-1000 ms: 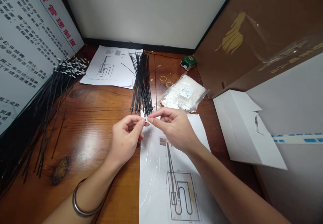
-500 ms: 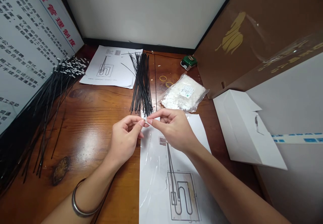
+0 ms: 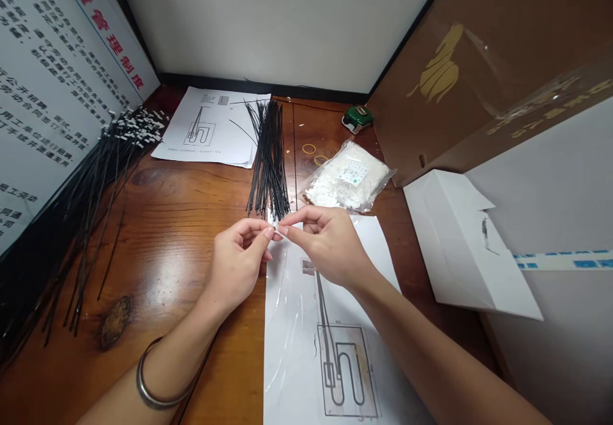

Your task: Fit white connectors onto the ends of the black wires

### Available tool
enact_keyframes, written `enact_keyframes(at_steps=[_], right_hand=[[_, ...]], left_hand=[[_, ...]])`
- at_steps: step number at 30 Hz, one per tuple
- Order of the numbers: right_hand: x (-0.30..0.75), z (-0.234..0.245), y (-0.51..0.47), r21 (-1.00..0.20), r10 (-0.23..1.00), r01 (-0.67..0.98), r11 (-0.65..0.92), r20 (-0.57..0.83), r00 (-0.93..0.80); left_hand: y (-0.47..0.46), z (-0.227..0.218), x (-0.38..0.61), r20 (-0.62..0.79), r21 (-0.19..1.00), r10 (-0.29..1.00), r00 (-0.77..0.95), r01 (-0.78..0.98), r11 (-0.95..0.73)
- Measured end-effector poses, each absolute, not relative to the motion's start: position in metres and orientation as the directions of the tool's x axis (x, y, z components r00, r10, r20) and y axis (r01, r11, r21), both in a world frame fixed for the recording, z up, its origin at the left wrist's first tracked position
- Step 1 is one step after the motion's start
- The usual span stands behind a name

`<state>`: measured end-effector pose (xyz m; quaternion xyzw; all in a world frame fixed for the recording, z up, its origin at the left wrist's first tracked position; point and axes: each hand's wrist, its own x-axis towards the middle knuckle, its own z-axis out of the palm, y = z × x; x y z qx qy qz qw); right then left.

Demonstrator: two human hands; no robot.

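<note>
My left hand [image 3: 238, 262] and my right hand [image 3: 325, 241] meet fingertip to fingertip above the wooden table [image 3: 177, 221]. Both pinch one tiny white piece [image 3: 276, 230] between thumb and forefinger. Its shape is too small to make out. A thin black wire runs from under my left wrist toward the bottom edge. Under my right hand lies a plastic-covered drawing sheet [image 3: 325, 342] with a U-shaped outline. Just beyond my fingers lies a bundle of black wires [image 3: 269, 157]. A clear bag of small white parts [image 3: 347, 177] sits to its right.
A heap of black wires with white tips [image 3: 96, 182] lies along the left beside a printed sign [image 3: 52, 80]. A second drawing sheet [image 3: 211, 125], rubber bands [image 3: 313, 153] and a green object [image 3: 357, 117] lie at the back. Cardboard [image 3: 479, 61] and a white box [image 3: 460, 240] stand right.
Almost nothing differs. My two hands keep their pinch on the small white piece, with only slight finger movement.
</note>
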<state>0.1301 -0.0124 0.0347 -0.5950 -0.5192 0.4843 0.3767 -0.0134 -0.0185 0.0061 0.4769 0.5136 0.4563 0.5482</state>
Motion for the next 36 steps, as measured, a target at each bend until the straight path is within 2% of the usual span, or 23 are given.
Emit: enact_keyframes(at_steps=[32,36], right_hand=[[0.132,0.032,-0.011,-0.952,0.982,0.251,-0.173,-0.186,-0.030],[0.148,0.034,-0.003,-0.967,0.993,0.239,-0.094,-0.075,0.088]], left_hand=[[-0.019,0.010,-0.013,-0.117,0.993,0.991,0.058,0.031,0.115],[-0.022,0.008,-0.016,-0.086,0.992,0.984,0.156,0.100,0.071]])
